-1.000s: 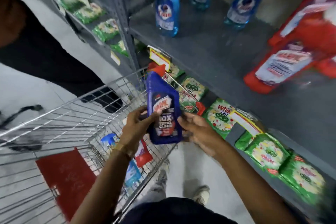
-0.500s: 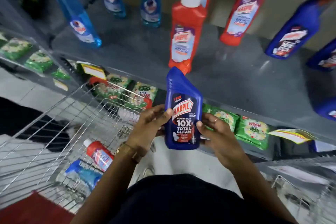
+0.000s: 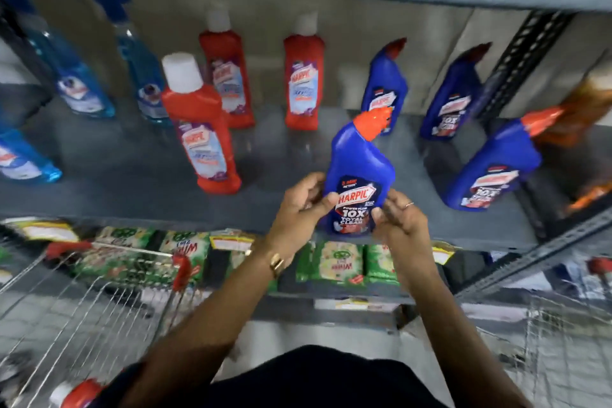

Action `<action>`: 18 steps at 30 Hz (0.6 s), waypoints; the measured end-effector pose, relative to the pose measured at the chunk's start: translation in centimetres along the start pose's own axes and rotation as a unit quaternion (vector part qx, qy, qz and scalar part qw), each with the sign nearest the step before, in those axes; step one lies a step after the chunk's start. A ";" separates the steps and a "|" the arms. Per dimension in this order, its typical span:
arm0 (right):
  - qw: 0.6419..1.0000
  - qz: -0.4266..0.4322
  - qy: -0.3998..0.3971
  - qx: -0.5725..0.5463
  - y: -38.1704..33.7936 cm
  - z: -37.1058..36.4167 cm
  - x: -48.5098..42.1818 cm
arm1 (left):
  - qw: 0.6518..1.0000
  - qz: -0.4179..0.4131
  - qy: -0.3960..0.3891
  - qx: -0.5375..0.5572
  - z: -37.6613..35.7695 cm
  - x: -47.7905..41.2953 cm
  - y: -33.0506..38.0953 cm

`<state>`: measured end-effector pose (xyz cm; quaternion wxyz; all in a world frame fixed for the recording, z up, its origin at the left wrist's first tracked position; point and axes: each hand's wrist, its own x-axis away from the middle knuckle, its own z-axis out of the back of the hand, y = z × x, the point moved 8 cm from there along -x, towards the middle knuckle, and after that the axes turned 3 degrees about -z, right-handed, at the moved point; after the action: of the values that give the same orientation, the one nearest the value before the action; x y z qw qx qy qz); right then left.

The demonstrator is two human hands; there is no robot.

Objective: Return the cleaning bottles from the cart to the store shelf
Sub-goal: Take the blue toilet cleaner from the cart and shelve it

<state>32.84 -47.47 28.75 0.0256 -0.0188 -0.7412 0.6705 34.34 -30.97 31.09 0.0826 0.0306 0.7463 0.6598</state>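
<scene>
A blue Harpic bottle (image 3: 357,175) with a red angled cap stands upright at the front edge of the grey shelf (image 3: 132,189). My left hand (image 3: 299,205) grips its left side and my right hand (image 3: 402,217) grips its right side. Whether its base touches the shelf is hidden by my hands. Behind it on the shelf stand three similar blue Harpic bottles (image 3: 493,172), three red bottles with white caps (image 3: 202,129) and several light-blue spray bottles (image 3: 76,83). The wire cart (image 3: 86,315) is at lower left with a red bottle (image 3: 79,394) lying in it.
Green detergent packets (image 3: 337,263) fill the shelf below, with yellow price tags (image 3: 231,240) on the shelf edge. A perforated metal upright (image 3: 520,63) stands at the right. Another wire basket (image 3: 549,341) is at lower right. An orange-brown bottle (image 3: 583,103) is at far right.
The view has swung up to face the shelf. Both hands have carried the blue bottle up and forward from over the cart to the shelf's front edge.
</scene>
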 end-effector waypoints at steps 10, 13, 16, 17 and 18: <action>0.993 0.062 0.074 0.073 0.1 7.4 -6.5 | 0.999 -0.009 -0.022 -0.031 -6.5 -7.6 -3.2; 0.991 0.059 0.080 0.086 0.7 8.4 -7.6 | 0.999 -0.016 -0.021 -0.047 -7.2 -8.3 -3.4; 0.989 0.055 0.089 0.103 1.1 8.8 -8.0 | 0.998 -0.014 -0.015 -0.057 -7.3 -9.0 -3.6; 0.988 0.051 0.099 0.109 1.3 8.8 -7.9 | 0.998 -0.013 -0.011 -0.060 -7.3 -9.2 -3.6; 0.987 0.047 0.112 0.107 1.4 8.8 -7.7 | 0.998 -0.014 -0.003 -0.060 -7.3 -9.2 -3.6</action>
<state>39.94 -56.59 26.34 0.0790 -0.1254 -0.6563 0.7398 42.44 -40.01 29.09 0.0958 0.0176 0.7052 0.7022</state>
